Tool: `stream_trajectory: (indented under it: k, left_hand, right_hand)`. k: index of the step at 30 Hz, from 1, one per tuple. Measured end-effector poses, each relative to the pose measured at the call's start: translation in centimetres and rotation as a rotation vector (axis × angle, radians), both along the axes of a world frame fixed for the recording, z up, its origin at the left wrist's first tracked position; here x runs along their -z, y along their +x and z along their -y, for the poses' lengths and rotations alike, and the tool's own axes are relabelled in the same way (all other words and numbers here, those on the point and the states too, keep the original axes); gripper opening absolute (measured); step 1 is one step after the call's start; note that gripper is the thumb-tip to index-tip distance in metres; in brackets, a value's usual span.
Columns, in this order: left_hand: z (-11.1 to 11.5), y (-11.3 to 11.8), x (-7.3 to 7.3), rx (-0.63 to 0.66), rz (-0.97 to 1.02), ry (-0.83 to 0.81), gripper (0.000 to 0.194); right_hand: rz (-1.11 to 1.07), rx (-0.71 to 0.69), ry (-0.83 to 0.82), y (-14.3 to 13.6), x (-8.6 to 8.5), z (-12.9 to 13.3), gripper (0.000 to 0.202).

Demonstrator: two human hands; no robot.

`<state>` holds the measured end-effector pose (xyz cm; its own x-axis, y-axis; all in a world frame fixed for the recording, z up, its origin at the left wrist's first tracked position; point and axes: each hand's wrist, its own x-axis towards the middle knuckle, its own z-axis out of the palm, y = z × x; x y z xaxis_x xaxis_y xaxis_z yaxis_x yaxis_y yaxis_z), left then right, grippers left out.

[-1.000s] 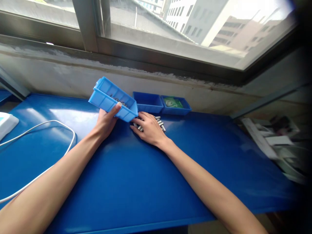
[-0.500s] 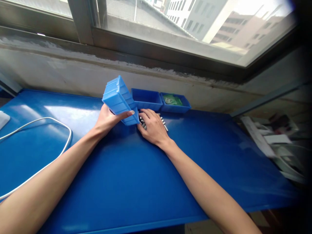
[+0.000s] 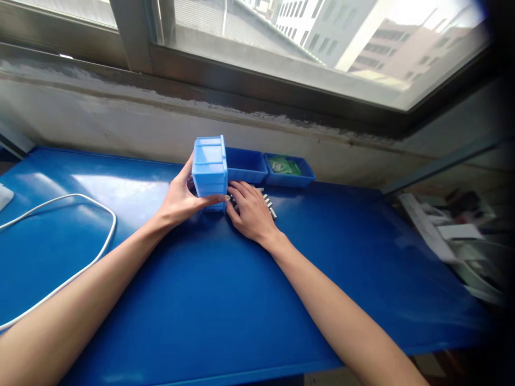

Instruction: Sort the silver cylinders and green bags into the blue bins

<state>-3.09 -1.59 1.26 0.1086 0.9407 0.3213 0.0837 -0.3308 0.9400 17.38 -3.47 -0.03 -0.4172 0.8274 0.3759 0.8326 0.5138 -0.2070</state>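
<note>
My left hand [image 3: 183, 195] is closed around a light blue plastic bin [image 3: 210, 166], with the thumb across its near side. The bin stands tipped up on the table, and its opening is turned toward my right hand [image 3: 251, 212]. That hand lies palm down over a small pile of short metal pins [image 3: 269, 203], its fingers stretched out and a little apart. Part of the pile is hidden under the palm and fingers. The right fingertips are close beside the bin's edge.
Behind my hands, a darker blue bin [image 3: 246, 174] and another blue bin [image 3: 290, 180] holding a green-and-white packet stand along the wall. A white cable [image 3: 110, 236] loops over the blue table [image 3: 209, 305] at left. Papers [image 3: 458, 231] and other items lie at far right.
My left hand has turned the bin more upright and shifted it slightly right. My right hand stays over the pins, almost unmoved.
</note>
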Motion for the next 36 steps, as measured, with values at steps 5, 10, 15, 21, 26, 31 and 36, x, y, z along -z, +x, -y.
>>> stream_trajectory:
  k: [5,10,15,21,26,31,36]
  left_hand:
    - [-0.4,-0.3,0.8,0.005,0.004,0.034,0.09]
    - [-0.5,-0.2,0.9,0.019,0.002,0.039,0.105]
    - [-0.5,0.3,1.1,0.002,-0.006,0.048,0.122]
    - [0.0,1.1,0.5,-0.012,0.045,0.045,0.112]
    - [0.1,1.0,0.4,-0.07,-0.002,0.103,0.107]
    - [0.0,0.8,0.5,-0.112,-0.032,0.092,0.106]
    - [0.1,0.6,0.0,-0.142,0.022,0.022,0.106]
  right_hand:
    - [-0.003,0.005,-0.009,0.0,-0.1,0.1,0.041]
    - [0.003,0.001,-0.02,-0.1,-0.4,0.1,0.039]
    - [-0.013,-0.009,-0.031,0.0,-0.5,0.1,0.037]
    - [-0.045,-0.023,-0.011,0.0,-0.4,0.0,0.034]
    - [-0.043,-0.019,0.003,0.0,-0.3,0.0,0.025]
    - [-0.051,-0.011,-0.002,0.0,-0.3,0.0,0.026]
    - [-0.073,0.001,0.013,0.1,0.0,0.0,0.036]
